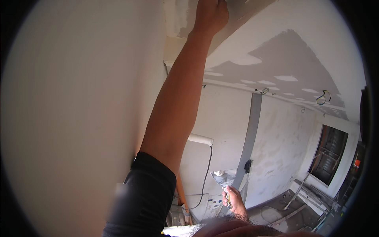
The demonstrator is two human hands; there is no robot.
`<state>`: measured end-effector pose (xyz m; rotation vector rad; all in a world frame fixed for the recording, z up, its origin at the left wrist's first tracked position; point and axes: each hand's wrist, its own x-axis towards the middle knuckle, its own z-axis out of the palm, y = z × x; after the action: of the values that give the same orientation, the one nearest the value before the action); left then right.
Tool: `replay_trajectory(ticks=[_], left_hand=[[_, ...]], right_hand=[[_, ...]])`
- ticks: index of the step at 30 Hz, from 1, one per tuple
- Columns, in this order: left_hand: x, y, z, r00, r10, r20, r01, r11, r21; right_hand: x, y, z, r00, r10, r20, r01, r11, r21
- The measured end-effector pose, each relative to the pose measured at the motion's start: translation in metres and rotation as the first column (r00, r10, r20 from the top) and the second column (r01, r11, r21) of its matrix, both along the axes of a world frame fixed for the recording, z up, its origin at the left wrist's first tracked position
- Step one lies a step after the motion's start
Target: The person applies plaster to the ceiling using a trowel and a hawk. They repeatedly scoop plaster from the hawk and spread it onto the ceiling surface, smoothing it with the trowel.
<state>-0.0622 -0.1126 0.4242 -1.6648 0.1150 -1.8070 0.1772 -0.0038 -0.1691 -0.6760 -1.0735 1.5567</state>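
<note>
My left arm, in a black sleeve, stretches up to the ceiling, where my left hand (213, 16) is curled closed beside the wall corner. The top edge of the picture cuts off its fingertips, so what it grips cannot be made out. Low in the middle, my right hand (235, 200) is wrapped round the handle of a putty knife (226, 178). Its wide metal blade points up and carries a lump of whitish filler. Above my left hand's wrist, the ceiling (276, 59) shows grey board with pale filler patches.
A plain wall (71, 118) stands close on my left. Coiled wires (323, 97) hang from the ceiling. A grey vertical strip (249, 130) runs down the far wall, near a white pipe (201, 139) with a black cable. Boards and rails (316, 201) lie below a window opening (328, 154).
</note>
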Motion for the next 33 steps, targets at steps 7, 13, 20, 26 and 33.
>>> replay_trajectory(ticks=[7, 13, 20, 26, 33], left_hand=[[-0.001, 0.003, 0.005, 0.997, -0.022, -0.067, 0.02, 1.0, -0.02], [0.009, -0.006, -0.022, 0.995, -0.085, -0.059, 0.071, 0.975, -0.21], [0.014, 0.025, -0.041, 0.993, 0.119, 0.0, -0.119, 0.993, 0.027], [0.023, 0.007, -0.074, 0.991, -0.112, -0.075, 0.102, 0.986, -0.132], [0.025, -0.006, -0.114, 0.997, -0.07, -0.033, 0.055, 0.942, -0.331]], right_hand=[[0.001, -0.003, -0.001, 1.0, -0.008, 0.007, 0.008, 1.0, 0.0], [0.005, 0.002, -0.005, 1.0, -0.001, 0.018, 0.001, 1.0, -0.009], [0.0, -0.002, 0.002, 0.999, 0.027, 0.036, -0.027, 1.0, 0.0], [-0.001, -0.002, -0.001, 1.0, 0.015, 0.022, -0.015, 1.0, -0.016], [-0.001, -0.007, 0.004, 0.999, 0.015, 0.031, -0.014, 1.0, -0.009]])
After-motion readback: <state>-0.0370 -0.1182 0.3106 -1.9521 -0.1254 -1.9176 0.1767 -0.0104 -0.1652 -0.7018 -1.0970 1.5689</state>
